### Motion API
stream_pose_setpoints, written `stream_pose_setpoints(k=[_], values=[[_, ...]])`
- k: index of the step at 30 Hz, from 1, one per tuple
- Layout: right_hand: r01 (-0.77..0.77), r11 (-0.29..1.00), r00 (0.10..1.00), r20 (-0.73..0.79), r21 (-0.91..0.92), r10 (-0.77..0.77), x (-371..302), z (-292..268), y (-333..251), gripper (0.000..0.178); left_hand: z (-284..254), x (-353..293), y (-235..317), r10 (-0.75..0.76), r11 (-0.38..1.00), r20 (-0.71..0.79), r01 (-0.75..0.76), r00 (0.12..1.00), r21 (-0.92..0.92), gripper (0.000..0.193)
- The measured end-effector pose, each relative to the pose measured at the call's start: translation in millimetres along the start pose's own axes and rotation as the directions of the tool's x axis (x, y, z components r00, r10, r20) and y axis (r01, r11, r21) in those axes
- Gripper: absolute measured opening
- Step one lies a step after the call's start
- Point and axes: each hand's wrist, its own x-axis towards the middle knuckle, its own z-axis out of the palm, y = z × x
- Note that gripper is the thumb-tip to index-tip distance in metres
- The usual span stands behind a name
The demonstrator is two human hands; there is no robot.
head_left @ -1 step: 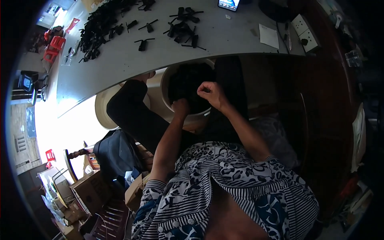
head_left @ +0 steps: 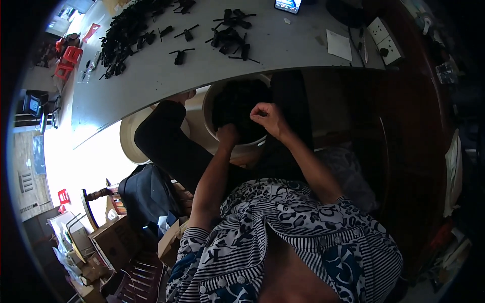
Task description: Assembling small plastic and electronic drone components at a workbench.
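Note:
Between my knees stands a pale round bucket (head_left: 207,112) filled with dark contents, whose single pieces I cannot make out. At its near left rim, my left hand (head_left: 228,134) is closed, knuckles up, and its fingertips are lost against the dark contents. My right hand (head_left: 268,119) is held over the right part of the bucket, thumb and fingers pinched together. Whatever it pinches is too small or dark to name. On the grey table (head_left: 151,86) beyond lie small black parts with thin rods (head_left: 179,56), some single, some clustered.
A large heap of black parts (head_left: 124,38) covers the table's far left. A lit phone (head_left: 288,5), a white paper (head_left: 339,45) and a socket strip (head_left: 385,41) are toward the right. Another pale tub (head_left: 132,136) stands beyond my left leg. Cardboard boxes (head_left: 112,242) sit at lower left.

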Motion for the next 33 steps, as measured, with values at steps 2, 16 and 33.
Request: stream_pose_setpoints(k=[2,16,33], values=[[0.011,0.999,1.000,-0.010,0.047,-0.010,-2.3,-7.1,1.5,0.005,0.4,5.0,-9.7,0.014,0.998,-0.033,-0.016,0.999,-0.059,0.015],[0.052,0.925,0.998,-0.062,0.376,-0.031,15.0,13.3,-23.3,0.012,-187.9,-44.3,46.8,0.236,0.443,-0.068,-0.169,0.969,-0.880,0.020],[0.259,0.930,0.947,0.123,0.260,-0.298,-5.7,-14.6,-82.8,0.006,-177.9,-41.3,34.4,0.358,-0.512,0.180,0.354,0.916,-0.782,0.015]])
